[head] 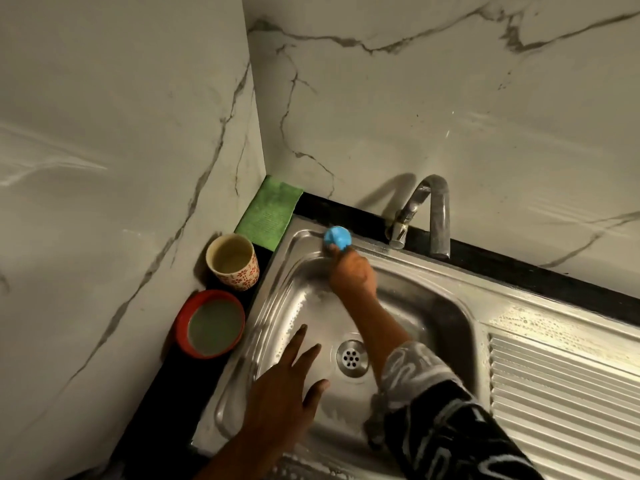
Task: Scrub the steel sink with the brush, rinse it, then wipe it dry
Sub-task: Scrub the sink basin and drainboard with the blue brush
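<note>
The right hand closes its grip round the blue brush, which is pressed on the steel sink at its far left corner rim. The left hand spreads its fingers over the basin's left side. A green cloth lies in the surface's far corner.

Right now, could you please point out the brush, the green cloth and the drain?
brush (337,238): head view, on its blue top.
green cloth (268,214): head view, middle of the cloth.
drain (352,358): head view, on the perforated strainer.
</note>
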